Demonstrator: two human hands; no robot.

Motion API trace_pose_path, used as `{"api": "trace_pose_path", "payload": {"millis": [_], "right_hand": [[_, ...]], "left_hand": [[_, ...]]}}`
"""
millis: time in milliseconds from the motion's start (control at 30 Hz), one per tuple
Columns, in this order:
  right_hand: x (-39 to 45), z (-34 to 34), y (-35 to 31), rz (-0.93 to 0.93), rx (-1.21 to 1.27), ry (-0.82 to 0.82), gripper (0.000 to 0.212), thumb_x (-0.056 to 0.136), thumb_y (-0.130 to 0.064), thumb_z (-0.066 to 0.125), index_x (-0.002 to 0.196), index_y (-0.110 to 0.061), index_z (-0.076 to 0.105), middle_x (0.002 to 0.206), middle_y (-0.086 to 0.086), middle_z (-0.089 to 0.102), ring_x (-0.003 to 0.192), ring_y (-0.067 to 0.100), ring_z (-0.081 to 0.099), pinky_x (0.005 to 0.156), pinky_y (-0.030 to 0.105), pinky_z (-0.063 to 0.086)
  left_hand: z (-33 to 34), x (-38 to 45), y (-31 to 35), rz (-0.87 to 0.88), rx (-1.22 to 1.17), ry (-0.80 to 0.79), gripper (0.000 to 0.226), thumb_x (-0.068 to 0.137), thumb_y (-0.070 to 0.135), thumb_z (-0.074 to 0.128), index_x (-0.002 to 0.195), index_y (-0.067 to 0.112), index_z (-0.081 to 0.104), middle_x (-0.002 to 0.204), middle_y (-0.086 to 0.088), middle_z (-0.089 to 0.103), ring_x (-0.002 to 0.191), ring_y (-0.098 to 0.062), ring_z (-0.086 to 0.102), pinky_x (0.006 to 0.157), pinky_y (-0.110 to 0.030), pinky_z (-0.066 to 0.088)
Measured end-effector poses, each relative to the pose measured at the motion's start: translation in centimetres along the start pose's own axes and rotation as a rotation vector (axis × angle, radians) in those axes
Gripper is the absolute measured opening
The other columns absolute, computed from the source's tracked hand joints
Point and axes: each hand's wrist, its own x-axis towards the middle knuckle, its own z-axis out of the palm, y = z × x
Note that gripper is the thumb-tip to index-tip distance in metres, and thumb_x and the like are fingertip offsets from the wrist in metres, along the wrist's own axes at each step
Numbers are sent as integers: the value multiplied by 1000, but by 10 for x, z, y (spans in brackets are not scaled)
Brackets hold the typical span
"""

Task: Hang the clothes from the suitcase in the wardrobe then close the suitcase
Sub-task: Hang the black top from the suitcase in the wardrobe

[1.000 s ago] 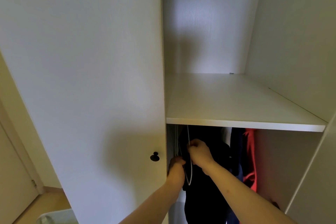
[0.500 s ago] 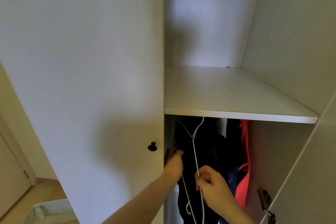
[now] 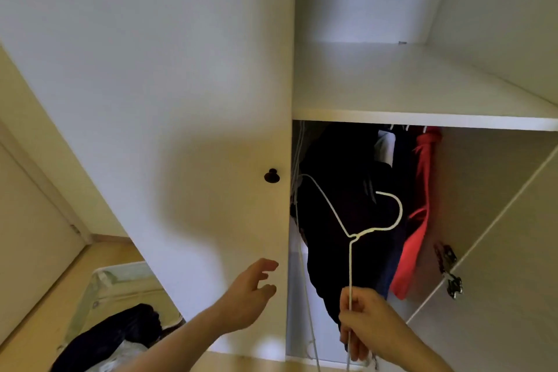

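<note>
My right hand [image 3: 367, 322] grips a bare white wire hanger [image 3: 350, 257] by its lower part, hook up, in front of the open wardrobe [image 3: 422, 118]. My left hand [image 3: 250, 290] hovers with loose fingers before the left door, holding nothing. Inside, below the shelf, hang a dark garment [image 3: 338, 190] and a red one [image 3: 419, 220], with more white hangers [image 3: 297, 160] at the left. Dark clothes [image 3: 111, 338] lie in the suitcase [image 3: 99, 287] at the lower left, cut off by the frame.
The left wardrobe door [image 3: 166, 100] with a black knob [image 3: 271, 176] stands close in front. The right door [image 3: 507, 251] is swung open, its metal hinge [image 3: 448, 269] showing. A bare white shelf [image 3: 407, 81] spans the upper wardrobe. Wooden floor lies at the lower left.
My right hand has drawn the white hanger down and out of the wardrobe. My left hand has let go inside the wardrobe edge and dropped away, fingers loose.
</note>
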Motion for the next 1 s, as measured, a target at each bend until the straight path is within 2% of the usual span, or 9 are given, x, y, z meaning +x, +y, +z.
{"api": "trace_pose_path", "payload": {"millis": [233,400,533,633,700,800,867,900,1000], "right_hand": [[-16,22,7,-99,105,58,31,82,15,44,65,-8,56,62,27,66,41,30,55,41,25,41],[-19,27,13,-120,153,85,26,78,15,45,65,0,60,61,28,65,42,29,54,41,25,40],[-24,36,25,-15,67,40,19,64,-5,48,62,-3,66,61,23,64,51,25,56,52,27,40],[-30,41,31,-1,20,15,22,63,-10,46,60,-7,68,58,14,61,59,19,61,61,27,42],[-36,42,29,-5,6,24,22,67,-9,46,56,-12,66,57,7,59,62,15,63,64,25,42],[-44,45,27,-14,-15,12,37,76,6,47,51,-17,63,54,2,58,59,9,61,64,17,42],[-52,47,26,-14,-39,-6,43,78,11,45,50,-16,61,51,0,58,56,5,59,69,9,44],[-57,50,25,-4,-50,-7,43,80,12,45,51,-15,60,51,-1,58,54,5,58,69,9,45],[-73,70,23,36,-56,57,37,79,8,47,53,-15,60,52,2,59,51,5,56,55,15,40]], "left_hand": [[-10,-25,-30,-47,118,43,44,95,16,56,132,38,49,136,23,49,120,0,51,91,-15,46],[-15,-35,-22,60,197,72,45,94,17,57,128,44,47,132,29,46,118,2,52,92,-21,52],[-27,-40,18,337,306,294,57,90,25,63,137,44,37,127,29,40,106,2,55,75,-25,56],[-48,-29,60,484,358,504,69,88,29,69,146,37,32,129,21,38,97,0,56,62,-21,56],[-62,-19,84,518,377,567,73,88,31,69,148,38,28,132,18,37,93,-1,56,59,-21,55],[-78,-4,107,544,427,548,73,89,34,66,148,43,25,134,18,35,91,-3,58,63,-28,57],[-82,2,116,579,449,514,64,89,32,65,144,40,32,131,18,38,88,-4,59,66,-31,58],[-83,4,119,588,456,502,57,90,31,65,139,38,37,130,19,40,86,-4,60,66,-32,58],[-86,5,124,588,449,439,40,91,27,62,127,32,45,126,18,46,79,-5,61,68,-30,54]]}}
